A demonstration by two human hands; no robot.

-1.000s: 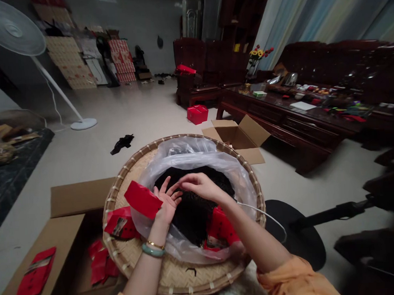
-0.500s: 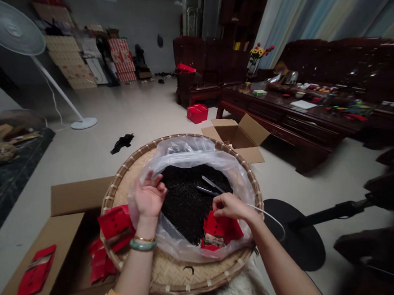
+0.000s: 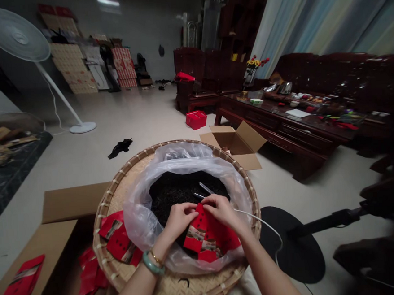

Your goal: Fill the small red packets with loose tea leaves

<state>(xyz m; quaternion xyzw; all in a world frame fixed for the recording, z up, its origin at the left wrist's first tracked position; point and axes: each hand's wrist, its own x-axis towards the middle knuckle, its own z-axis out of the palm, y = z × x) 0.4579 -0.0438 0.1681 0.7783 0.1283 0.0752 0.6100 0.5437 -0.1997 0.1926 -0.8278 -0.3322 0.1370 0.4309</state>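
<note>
My left hand (image 3: 181,218) is closed, its thumb and fingers pinching the top edge of a red packet (image 3: 196,232) with a picture band. My right hand (image 3: 222,212) pinches the same top edge from the other side. More red packets (image 3: 223,235) lie right under it, overlapping. Beneath both hands is a clear plastic bag (image 3: 137,214), its mouth spread wide around dark loose tea leaves (image 3: 166,192). A metal tool with two prongs, like tongs (image 3: 205,188), rests on the leaves, its lower part hidden by my right hand. The bag sits in a round woven bamboo tray (image 3: 179,285).
Red packets (image 3: 120,240) lie on the tray's left side. An open carton (image 3: 60,247) with more packets stands left; another open carton (image 3: 239,144) lies beyond the tray. A black round stand base (image 3: 292,248) and white cord (image 3: 266,223) are at right.
My left hand, open and raised over the bag before, has come down and right to the packet and closed on its top edge. My right hand has moved slightly left. The view has shifted slightly.
</note>
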